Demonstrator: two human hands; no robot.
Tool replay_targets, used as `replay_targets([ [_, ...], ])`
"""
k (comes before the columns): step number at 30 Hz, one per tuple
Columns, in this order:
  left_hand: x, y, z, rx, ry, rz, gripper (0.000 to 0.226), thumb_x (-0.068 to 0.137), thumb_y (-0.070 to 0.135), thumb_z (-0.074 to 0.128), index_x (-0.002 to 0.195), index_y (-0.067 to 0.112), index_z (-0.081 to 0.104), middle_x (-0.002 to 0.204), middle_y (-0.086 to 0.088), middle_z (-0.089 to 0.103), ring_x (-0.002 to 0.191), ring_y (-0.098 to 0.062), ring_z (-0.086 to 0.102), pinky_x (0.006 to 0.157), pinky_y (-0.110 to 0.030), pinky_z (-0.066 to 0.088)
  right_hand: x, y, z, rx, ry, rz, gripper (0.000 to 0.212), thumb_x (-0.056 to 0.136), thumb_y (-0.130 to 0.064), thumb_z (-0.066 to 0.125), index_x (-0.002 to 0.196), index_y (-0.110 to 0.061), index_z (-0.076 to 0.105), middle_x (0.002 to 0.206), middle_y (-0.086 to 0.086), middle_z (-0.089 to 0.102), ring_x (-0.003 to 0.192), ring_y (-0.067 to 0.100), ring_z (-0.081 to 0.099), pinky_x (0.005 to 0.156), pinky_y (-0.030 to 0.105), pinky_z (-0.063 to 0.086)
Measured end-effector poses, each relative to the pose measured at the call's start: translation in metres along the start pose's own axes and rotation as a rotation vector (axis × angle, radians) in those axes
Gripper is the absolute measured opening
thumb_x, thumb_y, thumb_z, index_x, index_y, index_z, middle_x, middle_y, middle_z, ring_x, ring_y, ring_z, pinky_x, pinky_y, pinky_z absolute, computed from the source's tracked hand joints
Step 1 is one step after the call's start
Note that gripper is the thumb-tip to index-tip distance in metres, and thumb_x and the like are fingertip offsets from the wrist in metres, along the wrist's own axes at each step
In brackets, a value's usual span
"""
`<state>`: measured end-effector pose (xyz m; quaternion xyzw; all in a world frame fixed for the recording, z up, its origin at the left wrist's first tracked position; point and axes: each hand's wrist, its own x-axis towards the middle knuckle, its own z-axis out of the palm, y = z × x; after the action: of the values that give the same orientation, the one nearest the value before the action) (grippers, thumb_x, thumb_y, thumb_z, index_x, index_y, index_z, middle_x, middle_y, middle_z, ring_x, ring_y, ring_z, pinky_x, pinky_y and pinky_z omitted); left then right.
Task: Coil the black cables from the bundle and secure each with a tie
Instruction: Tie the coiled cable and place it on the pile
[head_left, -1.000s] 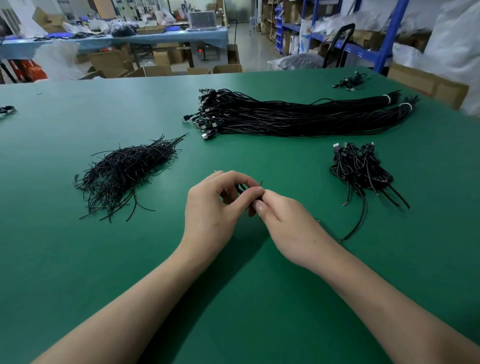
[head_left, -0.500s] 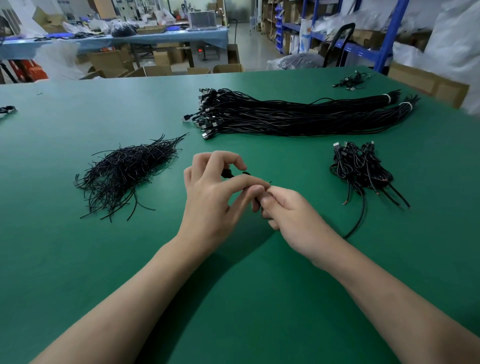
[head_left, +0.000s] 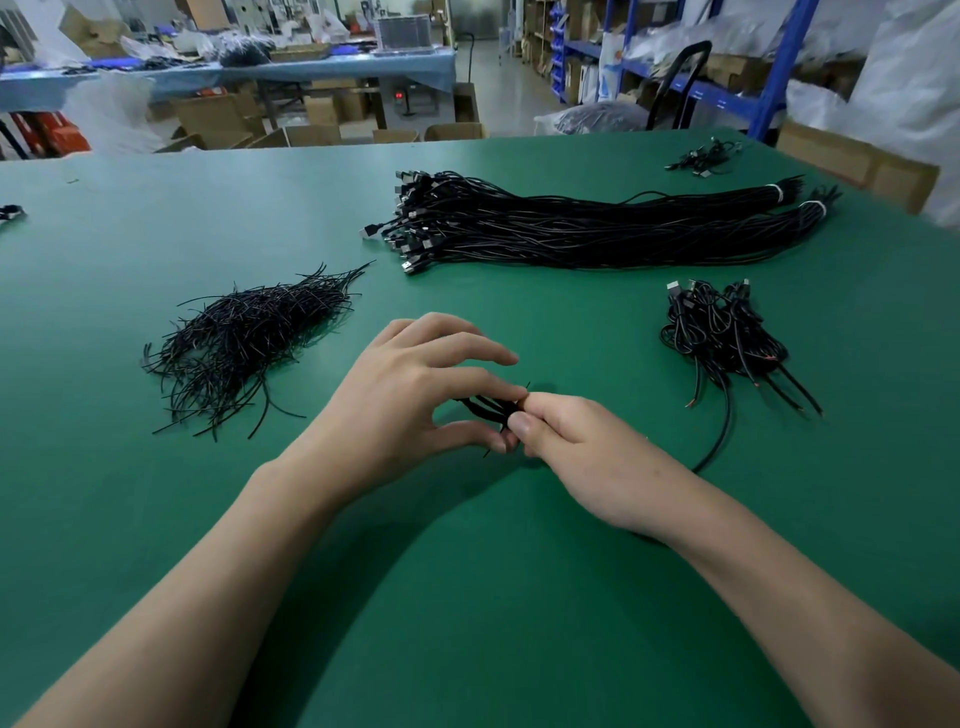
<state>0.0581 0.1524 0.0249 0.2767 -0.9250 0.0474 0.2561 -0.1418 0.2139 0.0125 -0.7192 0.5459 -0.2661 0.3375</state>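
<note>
Both hands meet at the middle of the green table over a small coiled black cable (head_left: 485, 406). My left hand (head_left: 415, 384) pinches the coil between thumb and forefinger, its other fingers spread above. My right hand (head_left: 576, 447) grips the coil's right end in curled fingers; a loose cable tail (head_left: 719, 441) runs out behind it. The long bundle of black cables (head_left: 597, 228) lies at the back. A heap of black ties (head_left: 249, 338) sits to the left. A pile of coiled cables (head_left: 722, 332) lies to the right.
A few loose cables (head_left: 706, 158) lie at the far right corner of the table (head_left: 467, 597). A small dark item (head_left: 10, 213) sits at the left edge. Cardboard boxes, a blue-covered bench and blue shelving stand beyond the table.
Both hands have shifted nearer to me and slightly right. My left hand's upper fingers have spread out and the coil shows between the two hands.
</note>
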Motion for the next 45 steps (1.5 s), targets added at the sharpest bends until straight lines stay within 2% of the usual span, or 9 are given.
replay_targets([
  [7, 0.001, -0.002, 0.001, -0.068, -0.053, -0.014, 0.037, 0.082, 0.056, 0.071, 0.108, 0.03, 0.077, 0.119, 0.017, 0.07, 0.115, -0.013, 0.061, 0.091, -0.035, 0.047, -0.001, -0.002, -0.004, 0.067, -0.04, 0.035, 0.022, 0.106, -0.023, 0.039, 0.098, -0.011, 0.056, 0.078, 0.002, 0.047, 0.069, 0.017, 0.04, 0.065, 0.047, 0.037],
  [12, -0.002, -0.002, 0.005, -0.154, -0.024, -0.051, 0.037, 0.079, 0.054, 0.076, 0.101, 0.024, 0.077, 0.106, 0.018, 0.072, 0.11, -0.011, 0.063, 0.09, -0.039, 0.05, -0.002, 0.001, -0.003, 0.069, -0.029, 0.015, 0.003, 0.106, -0.025, 0.04, 0.106, -0.023, 0.039, 0.087, 0.0, 0.056, 0.066, 0.003, 0.04, 0.064, 0.023, 0.036],
  [17, -0.003, 0.003, 0.008, -0.268, -0.015, -0.102, 0.035, 0.08, 0.05, 0.078, 0.096, 0.02, 0.074, 0.103, 0.013, 0.073, 0.096, -0.012, 0.066, 0.085, -0.039, 0.053, -0.005, -0.001, 0.0, 0.06, -0.013, -0.046, 0.004, 0.107, -0.021, 0.041, 0.105, -0.022, 0.037, 0.09, -0.002, 0.06, 0.068, 0.001, 0.042, 0.062, 0.017, 0.035],
  [21, -0.004, 0.005, 0.007, -0.298, -0.032, -0.152, 0.028, 0.083, 0.049, 0.076, 0.095, 0.025, 0.072, 0.096, 0.016, 0.072, 0.09, -0.005, 0.065, 0.08, -0.034, 0.053, -0.006, -0.003, 0.001, 0.087, 0.008, -0.087, 0.004, 0.107, -0.021, 0.041, 0.105, -0.022, 0.038, 0.098, 0.008, 0.064, 0.083, 0.016, 0.05, 0.078, 0.029, 0.041],
  [24, -0.004, 0.006, 0.007, -0.386, -0.047, -0.199, 0.019, 0.086, 0.039, 0.078, 0.096, 0.023, 0.071, 0.087, 0.021, 0.07, 0.082, 0.002, 0.066, 0.075, -0.017, 0.049, -0.008, -0.005, 0.001, 0.098, 0.033, -0.129, 0.005, 0.107, -0.021, 0.042, 0.104, -0.024, 0.039, 0.098, 0.005, 0.063, 0.087, 0.019, 0.052, 0.083, 0.035, 0.042],
  [30, -0.004, 0.009, 0.01, -0.435, 0.013, -0.222, 0.014, 0.086, 0.031, 0.078, 0.092, 0.019, 0.073, 0.078, 0.022, 0.069, 0.075, 0.003, 0.067, 0.072, -0.006, 0.044, -0.007, -0.002, -0.002, 0.135, 0.073, -0.157, 0.005, 0.106, -0.021, 0.044, 0.102, -0.023, 0.043, 0.092, -0.006, 0.062, 0.078, 0.003, 0.049, 0.07, 0.019, 0.038],
  [35, -0.006, 0.007, 0.011, -0.394, 0.01, -0.222, 0.01, 0.085, 0.028, 0.081, 0.091, 0.023, 0.076, 0.079, 0.03, 0.066, 0.077, 0.006, 0.068, 0.072, -0.004, 0.043, -0.004, 0.001, -0.003, 0.15, 0.068, -0.106, 0.009, 0.104, -0.028, 0.048, 0.099, -0.021, 0.046, 0.071, -0.011, 0.057, 0.064, 0.004, 0.043, 0.06, 0.021, 0.034],
  [39, -0.007, 0.005, 0.011, -0.369, 0.004, -0.227, 0.011, 0.086, 0.033, 0.08, 0.091, 0.024, 0.076, 0.08, 0.026, 0.068, 0.077, 0.006, 0.068, 0.071, -0.013, 0.051, -0.003, 0.002, -0.005, 0.026, 0.078, -0.061, 0.019, 0.102, -0.036, 0.049, 0.089, -0.025, 0.057, 0.069, -0.001, 0.064, 0.051, 0.003, 0.043, 0.052, 0.019, 0.034],
  [45, -0.003, 0.011, 0.007, -0.19, -0.019, -0.135, 0.028, 0.088, 0.053, 0.07, 0.096, 0.027, 0.074, 0.085, 0.017, 0.07, 0.076, -0.004, 0.064, 0.069, -0.029, 0.053, 0.0, 0.007, -0.007, 0.033, 0.035, -0.002, 0.028, 0.104, -0.033, 0.047, 0.082, -0.019, 0.059, 0.064, -0.008, 0.046, 0.052, 0.006, 0.033, 0.051, 0.024, 0.026],
])
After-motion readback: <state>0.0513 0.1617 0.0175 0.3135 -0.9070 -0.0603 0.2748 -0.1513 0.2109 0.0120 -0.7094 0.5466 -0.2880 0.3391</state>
